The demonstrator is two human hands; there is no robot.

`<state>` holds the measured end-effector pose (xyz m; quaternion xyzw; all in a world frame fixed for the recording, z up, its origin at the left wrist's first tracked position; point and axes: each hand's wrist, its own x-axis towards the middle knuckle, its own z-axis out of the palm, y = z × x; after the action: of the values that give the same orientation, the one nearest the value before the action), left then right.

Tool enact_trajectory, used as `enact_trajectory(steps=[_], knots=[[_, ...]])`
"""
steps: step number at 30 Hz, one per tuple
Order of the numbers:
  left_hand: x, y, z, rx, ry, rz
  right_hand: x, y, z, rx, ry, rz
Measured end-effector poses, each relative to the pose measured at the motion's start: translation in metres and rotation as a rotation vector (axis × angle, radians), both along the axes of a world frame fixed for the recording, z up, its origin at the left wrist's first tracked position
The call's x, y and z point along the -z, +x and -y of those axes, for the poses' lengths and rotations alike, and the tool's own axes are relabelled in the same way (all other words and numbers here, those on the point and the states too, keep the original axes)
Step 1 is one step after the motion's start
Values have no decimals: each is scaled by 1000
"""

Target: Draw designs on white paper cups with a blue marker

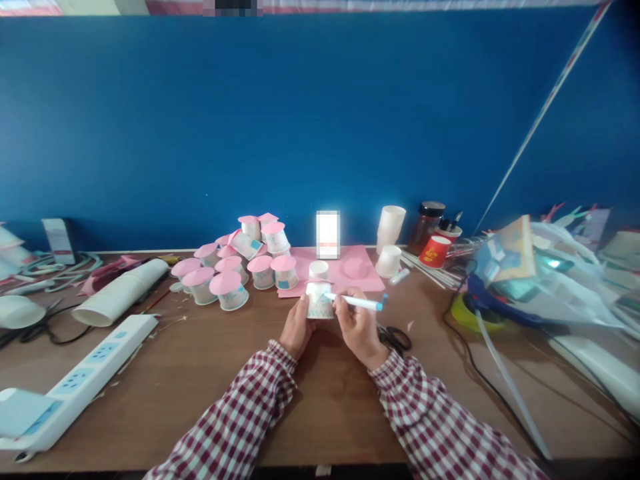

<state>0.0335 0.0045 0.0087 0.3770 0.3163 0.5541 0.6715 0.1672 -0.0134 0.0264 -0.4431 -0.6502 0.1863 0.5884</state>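
Observation:
My left hand (297, 327) is wrapped round the side of a white paper cup (319, 303), held upside down above the table. A blue zigzag line runs near the cup's rim, with more blue marks above it. In my right hand (361, 330) is a white marker (356, 302) with a light-blue end, its tip touching or very near the cup's side. Behind the cup lies a sheet of pink paper (367, 280), and another small white cup (319, 270) shows there. Black-handled scissors (397, 339) lie partly hidden beside my right wrist.
Several cups with pink cone tops (229, 290) are grouped left of the pink paper. A stack of cups (123, 293) and a power strip (85, 380) lie farther left. White cups (389, 261), a red cup (435, 252), a jar (427, 223) and a plastic bag (545, 273) are at right.

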Motion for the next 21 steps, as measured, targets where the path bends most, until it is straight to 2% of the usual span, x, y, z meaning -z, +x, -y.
enact_trajectory(steps=[21], knots=[[0, 1, 1, 0, 8, 2, -2, 2, 0, 6, -17, 22]])
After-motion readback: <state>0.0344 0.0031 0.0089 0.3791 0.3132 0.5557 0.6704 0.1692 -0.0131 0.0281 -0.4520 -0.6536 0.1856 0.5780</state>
